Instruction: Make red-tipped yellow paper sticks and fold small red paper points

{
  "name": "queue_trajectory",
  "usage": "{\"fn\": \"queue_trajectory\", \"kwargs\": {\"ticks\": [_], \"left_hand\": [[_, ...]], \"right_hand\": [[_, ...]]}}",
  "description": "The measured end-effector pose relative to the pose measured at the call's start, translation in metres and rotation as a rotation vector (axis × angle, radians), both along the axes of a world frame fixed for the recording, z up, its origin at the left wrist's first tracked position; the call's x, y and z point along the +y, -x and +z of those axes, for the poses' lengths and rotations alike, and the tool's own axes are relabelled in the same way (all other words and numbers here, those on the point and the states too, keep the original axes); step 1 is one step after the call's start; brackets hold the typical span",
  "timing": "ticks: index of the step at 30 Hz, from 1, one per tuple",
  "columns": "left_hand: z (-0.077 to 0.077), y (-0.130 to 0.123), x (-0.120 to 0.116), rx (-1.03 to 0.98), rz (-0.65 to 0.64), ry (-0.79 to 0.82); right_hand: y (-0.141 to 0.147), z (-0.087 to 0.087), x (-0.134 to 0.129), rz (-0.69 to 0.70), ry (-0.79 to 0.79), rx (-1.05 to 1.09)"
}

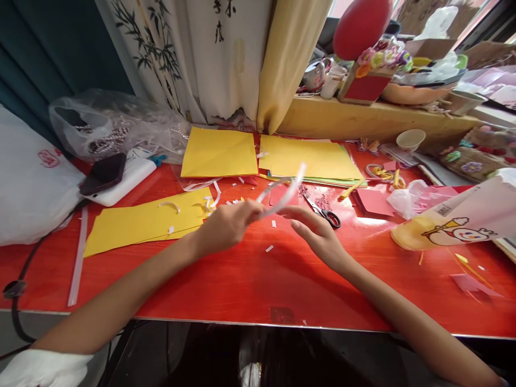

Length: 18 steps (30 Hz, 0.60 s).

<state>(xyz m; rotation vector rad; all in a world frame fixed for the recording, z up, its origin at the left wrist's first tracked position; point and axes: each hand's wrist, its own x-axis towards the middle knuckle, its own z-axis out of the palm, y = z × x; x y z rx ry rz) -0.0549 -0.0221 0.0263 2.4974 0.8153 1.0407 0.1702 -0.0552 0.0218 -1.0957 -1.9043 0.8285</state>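
Above the middle of the red table (258, 290), my left hand (228, 226) is closed on a pale, curved strip (290, 196), blurred at its upper end. My right hand (318, 236) is just to the right, its thumb and fingers apart, with the fingertips close to the strip; whether they touch it is unclear. Beyond my right hand lie black-handled scissors (331, 217). Yellow paper strips (141, 223) are stacked to the left of my left hand. Small white scraps (269, 249) are scattered below and around both hands.
Two yellow paper stacks (220, 153) lie at the back. A dark phone (105, 173) rests on a white box (129, 180) at left, near plastic bags. A tilted drink cup (455, 215) is at right, with pink paper (374, 201) nearby. Crowded shelf items stand at back right.
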Motion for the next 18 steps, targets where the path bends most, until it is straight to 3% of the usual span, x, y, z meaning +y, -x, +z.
{"fn": "queue_trajectory", "kwargs": {"ticks": [1, 3, 6, 8, 12, 15, 18], "left_hand": [[-0.003, -0.004, -0.006, 0.136, -0.063, -0.161], [-0.005, -0.010, -0.014, 0.323, -0.054, -0.427], [0.001, -0.011, -0.019, 0.343, -0.039, -0.544], [0.009, -0.008, -0.018, 0.225, 0.003, -0.437], [0.023, -0.006, -0.013, -0.008, 0.147, 0.039], [0.025, -0.006, -0.010, -0.103, 0.115, 0.339], [0.022, -0.007, -0.009, -0.154, 0.034, 0.516]], "right_hand": [[0.003, 0.006, -0.005, 0.026, 0.037, 0.068], [0.008, 0.015, -0.014, 0.047, 0.100, 0.174], [0.014, 0.018, -0.020, 0.032, 0.181, 0.283], [0.015, 0.016, -0.021, 0.018, 0.169, 0.287], [0.014, 0.013, -0.020, 0.072, 0.097, 0.123], [0.015, 0.011, -0.020, 0.129, 0.023, -0.044], [0.016, 0.009, -0.020, 0.169, -0.041, -0.175]]}}
